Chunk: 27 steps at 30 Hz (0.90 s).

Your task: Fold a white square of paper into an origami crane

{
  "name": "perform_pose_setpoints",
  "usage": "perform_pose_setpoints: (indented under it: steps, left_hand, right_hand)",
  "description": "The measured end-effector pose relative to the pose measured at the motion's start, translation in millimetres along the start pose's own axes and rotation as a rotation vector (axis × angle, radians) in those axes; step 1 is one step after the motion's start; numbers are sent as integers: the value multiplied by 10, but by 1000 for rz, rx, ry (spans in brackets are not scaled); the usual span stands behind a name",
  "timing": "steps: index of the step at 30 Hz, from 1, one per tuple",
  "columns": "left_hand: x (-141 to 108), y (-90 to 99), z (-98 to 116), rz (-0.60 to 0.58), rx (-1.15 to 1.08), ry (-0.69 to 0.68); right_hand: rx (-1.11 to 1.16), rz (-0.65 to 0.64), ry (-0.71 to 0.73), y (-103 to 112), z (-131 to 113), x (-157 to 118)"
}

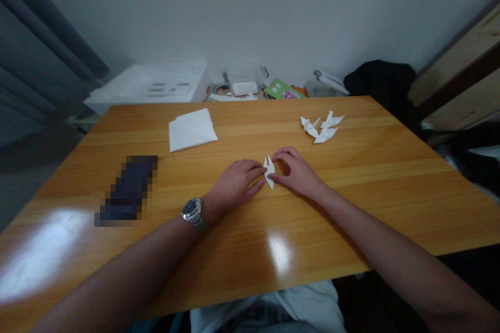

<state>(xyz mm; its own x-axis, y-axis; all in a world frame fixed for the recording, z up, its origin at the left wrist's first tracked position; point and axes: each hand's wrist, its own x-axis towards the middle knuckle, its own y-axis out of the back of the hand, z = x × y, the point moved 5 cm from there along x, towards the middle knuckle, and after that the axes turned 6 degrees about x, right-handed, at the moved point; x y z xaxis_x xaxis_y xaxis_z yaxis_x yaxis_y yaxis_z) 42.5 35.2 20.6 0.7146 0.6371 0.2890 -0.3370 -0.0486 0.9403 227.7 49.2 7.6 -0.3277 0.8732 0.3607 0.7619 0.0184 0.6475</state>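
Between my hands, on the wooden table (242, 244), is a small folded white paper piece (270, 174), narrow and pointed at the near end with two slim points at the far end. My left hand (238, 181), with a metal watch (193, 212) on its wrist, has its fingertips on the paper's left edge. From the right, the thumb of my right hand (299, 173) touches the paper while its fingers curve round the far side. Both hands hold the paper lightly at its edges. Several finished folded paper cranes (323, 127) sit together at the far right.
A stack of white paper sheets (191, 131) lies at the far left. Nearer on the left is a dark pixelated rectangle (130, 187). Beyond the table's back edge are a white bin (156, 86), a green booklet (283, 89) and a black cloth heap (378, 80).
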Motion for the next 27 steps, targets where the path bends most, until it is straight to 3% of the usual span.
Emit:
perform_pose_setpoints:
  steps: [8, 20, 23, 27]
  left_hand:
    - [31, 15, -29, 43, -115, 66]
    - [40, -65, -178, 164, -521, 369]
    - [47, -60, -166, 176, -467, 358]
    - [29, 12, -179, 196, -132, 336]
  right_hand:
    - [43, -17, -34, -33, 23, -4]
    - [169, -31, -72, -61, -48, -10]
    - [218, -31, -82, -72, -49, -10]
    - [155, -39, -60, -67, -46, 2]
